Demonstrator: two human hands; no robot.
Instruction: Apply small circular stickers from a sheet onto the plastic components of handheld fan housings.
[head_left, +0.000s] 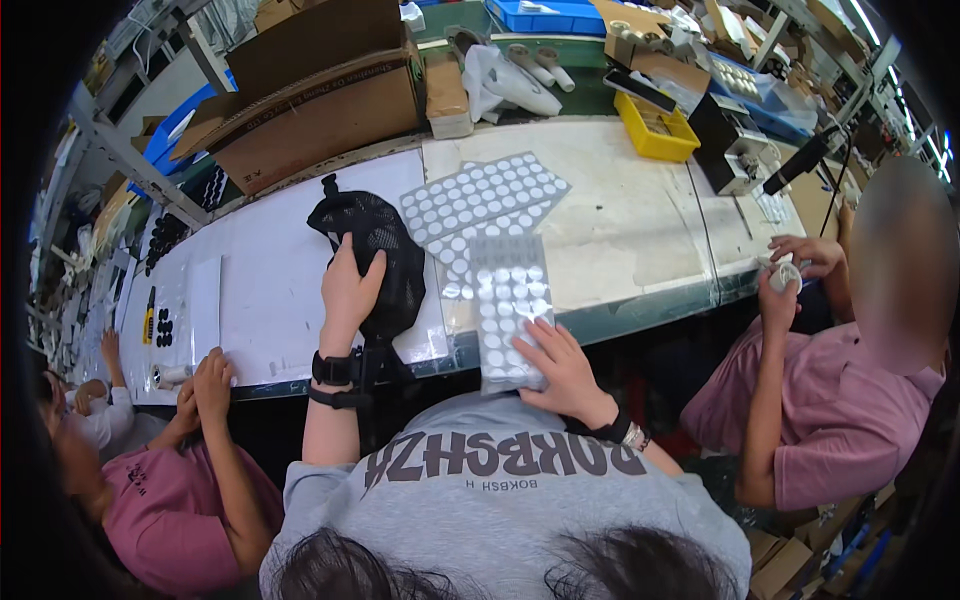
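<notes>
My left hand (350,288) lies on a black mesh bag (378,240) on the white work table (270,300), fingers curled over the bag's lower part; a black band is on that wrist. My right hand (560,368) grips the near end of a clear sheet of round white pads (508,300) that overhangs the table's front edge. Two more sheets of white pads (480,195) lie just behind it, partly under it.
A co-worker in pink on my left has hands (205,385) at the table edge near sheets of black discs (165,238). Another on my right holds a small white piece (785,272). A cardboard box (320,100), yellow bin (655,128) and blue bins stand behind.
</notes>
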